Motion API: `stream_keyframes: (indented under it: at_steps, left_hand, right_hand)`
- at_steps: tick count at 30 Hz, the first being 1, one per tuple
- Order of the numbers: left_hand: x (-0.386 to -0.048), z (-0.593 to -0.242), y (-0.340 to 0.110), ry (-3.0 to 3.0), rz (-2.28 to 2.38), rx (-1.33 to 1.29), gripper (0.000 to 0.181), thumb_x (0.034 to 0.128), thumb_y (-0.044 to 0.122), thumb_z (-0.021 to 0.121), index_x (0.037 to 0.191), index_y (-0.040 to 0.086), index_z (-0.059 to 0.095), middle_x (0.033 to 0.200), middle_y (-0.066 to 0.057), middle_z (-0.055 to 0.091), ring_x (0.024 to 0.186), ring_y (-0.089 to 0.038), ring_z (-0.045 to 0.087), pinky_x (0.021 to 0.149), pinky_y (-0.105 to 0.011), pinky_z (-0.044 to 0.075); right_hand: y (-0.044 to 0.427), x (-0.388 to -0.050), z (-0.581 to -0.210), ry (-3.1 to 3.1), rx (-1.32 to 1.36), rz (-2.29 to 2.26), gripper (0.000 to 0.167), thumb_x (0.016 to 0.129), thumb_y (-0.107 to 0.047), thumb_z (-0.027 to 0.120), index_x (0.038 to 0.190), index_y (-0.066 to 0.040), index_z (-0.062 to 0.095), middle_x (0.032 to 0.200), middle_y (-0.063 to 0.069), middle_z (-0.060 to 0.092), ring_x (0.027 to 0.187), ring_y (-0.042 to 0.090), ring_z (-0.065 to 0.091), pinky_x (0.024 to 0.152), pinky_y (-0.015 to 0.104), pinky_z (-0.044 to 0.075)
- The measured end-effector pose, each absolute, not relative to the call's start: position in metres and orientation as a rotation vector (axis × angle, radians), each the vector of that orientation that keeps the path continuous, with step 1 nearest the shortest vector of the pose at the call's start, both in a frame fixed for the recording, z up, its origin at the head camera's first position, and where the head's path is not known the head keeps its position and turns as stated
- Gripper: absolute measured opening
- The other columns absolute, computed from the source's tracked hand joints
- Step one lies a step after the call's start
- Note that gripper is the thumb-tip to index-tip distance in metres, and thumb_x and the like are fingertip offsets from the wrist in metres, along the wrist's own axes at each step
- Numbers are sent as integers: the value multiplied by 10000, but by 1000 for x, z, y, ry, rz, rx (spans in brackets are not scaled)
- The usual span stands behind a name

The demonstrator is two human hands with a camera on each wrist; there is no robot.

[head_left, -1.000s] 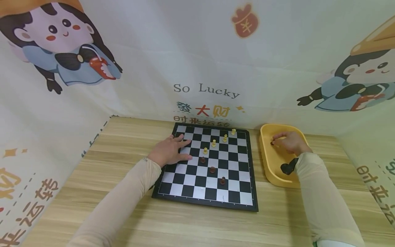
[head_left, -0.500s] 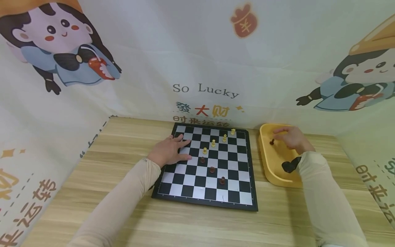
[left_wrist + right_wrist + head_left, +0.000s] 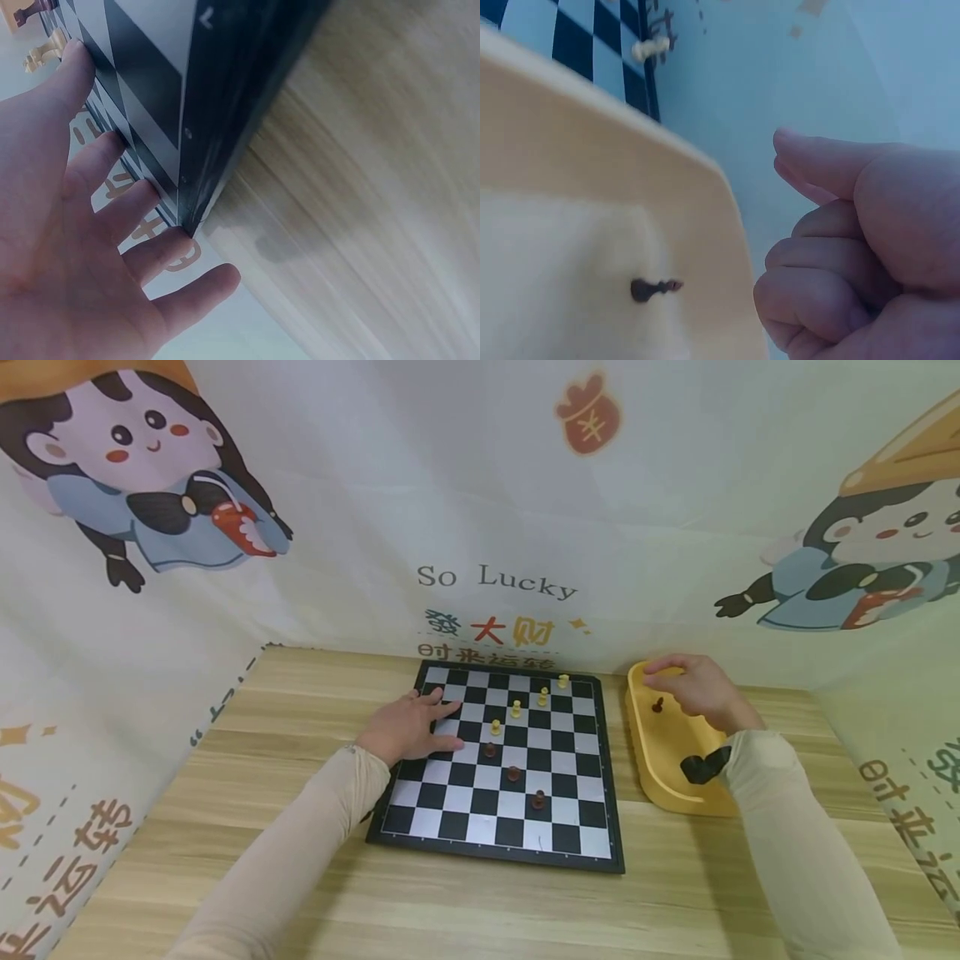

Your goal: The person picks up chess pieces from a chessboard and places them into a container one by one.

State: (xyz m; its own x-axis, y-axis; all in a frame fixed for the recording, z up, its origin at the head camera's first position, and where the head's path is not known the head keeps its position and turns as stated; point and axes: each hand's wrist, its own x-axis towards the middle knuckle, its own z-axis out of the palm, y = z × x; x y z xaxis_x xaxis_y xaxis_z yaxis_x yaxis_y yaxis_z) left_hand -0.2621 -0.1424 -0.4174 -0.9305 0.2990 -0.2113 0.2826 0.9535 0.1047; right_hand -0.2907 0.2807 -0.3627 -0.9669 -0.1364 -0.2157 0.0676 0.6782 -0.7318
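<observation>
Yellow tray [image 3: 667, 743], set beside a chessboard [image 3: 480, 831], bears a dark chess piece [image 3: 657, 704] on its floor near the far left corner, with a right hand [image 3: 701, 691] raised near the tray's far end. Over the past second the fingertips have gone from the piece to a spot clear of it, which suggests it has been let go and rests in the tray unaided. The grip of that hand shows nothing between thumb and forefinger, their tips close together, the other fingers folded toward the palm. The piece appears upright, broad base down and narrow head up, its long axis near vertical; it is small in the head view and blurred in the right wrist view, so the slight rightward lean is uncertain. Opposite, the left hand [image 3: 405, 727] lies over the board's left edge, fingers spread apart and clamped on nothing. Four pale pieces [image 3: 496, 727] run in a slanting line to the far right corner, and three reddish pieces [image 3: 539, 799] form a second line toward the near side, above a wood-grain tabletop [image 3: 285, 718] and before a cloth [image 3: 360, 527] printed "So Lucky".
</observation>
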Motion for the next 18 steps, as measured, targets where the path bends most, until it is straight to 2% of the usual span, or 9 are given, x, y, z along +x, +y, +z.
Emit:
stream_keyframes:
  at_steps: [2,6,8,10,11,12,14,16,18]
  left_hand:
    - [-262,-418,-143,2879,111,434,790,914,685,597,1572,294,402,1682,-84,295,1522,-468,311,1232,-552,339]
    - [-262,-419,-143,2879,115,435,795,908,694,597,1571,304,398,1683,-76,290,1525,-462,308,1235,-550,337]
    - [-262,-419,-143,2881,117,439,793,909,692,598,1570,300,403,1681,-80,295,1522,-466,311,1233,-554,338]
    - [-262,-419,-143,2880,119,442,791,912,689,597,1570,295,404,1681,-86,296,1521,-471,310,1234,-555,336]
    - [-262,-418,-143,2881,121,443,791,912,686,598,1570,292,406,1679,-89,299,1520,-474,311,1234,-555,335]
    - [-262,-418,-143,2881,122,444,790,913,686,598,1570,290,407,1679,-91,300,1519,-476,311,1235,-556,333]
    - [-262,-418,-144,2883,123,450,789,914,683,598,1569,285,411,1677,-96,304,1515,-481,316,1234,-558,334]
    - [-262,-418,-144,2882,130,449,791,910,686,601,1568,289,410,1678,-91,301,1516,-479,314,1237,-555,330]
    - [-262,-419,-144,2884,133,448,793,907,688,602,1567,292,410,1678,-87,300,1516,-479,315,1237,-554,331]
  right_hand:
    - [276,-288,-362,2635,-67,-1181,444,1020,-360,617,1364,-78,612,1062,16,662,449,54,321,471,220,336]
    - [268,-281,-361,2618,-110,-1188,463,1011,-380,628,1364,-81,609,1285,126,639,444,48,296,465,208,318]
    - [264,-278,-361,2622,-138,-1166,466,1005,-399,635,1352,-89,613,1333,149,607,452,48,304,469,208,323]
    - [259,-275,-360,2637,-161,-1147,441,1001,-400,641,1325,-101,633,1197,141,673,453,52,309,468,210,327]
    - [256,-274,-359,2644,-174,-1140,419,1001,-391,643,1309,-108,647,1111,94,695,452,55,314,466,212,327]
    - [253,-272,-359,2652,-188,-1131,395,1001,-379,644,1294,-114,658,947,51,695,448,60,319,461,213,325]
    - [246,-268,-357,2664,-216,-1125,350,999,-349,651,1266,-125,679,701,-45,594,440,71,329,449,217,319]
    - [238,-263,-354,2667,-239,-1127,332,996,-329,658,1258,-129,690,598,-109,459,435,82,334,439,222,309]
    - [231,-259,-352,2675,-270,-1127,315,987,-325,671,1239,-140,705,586,-72,414,440,92,339,438,227,303]
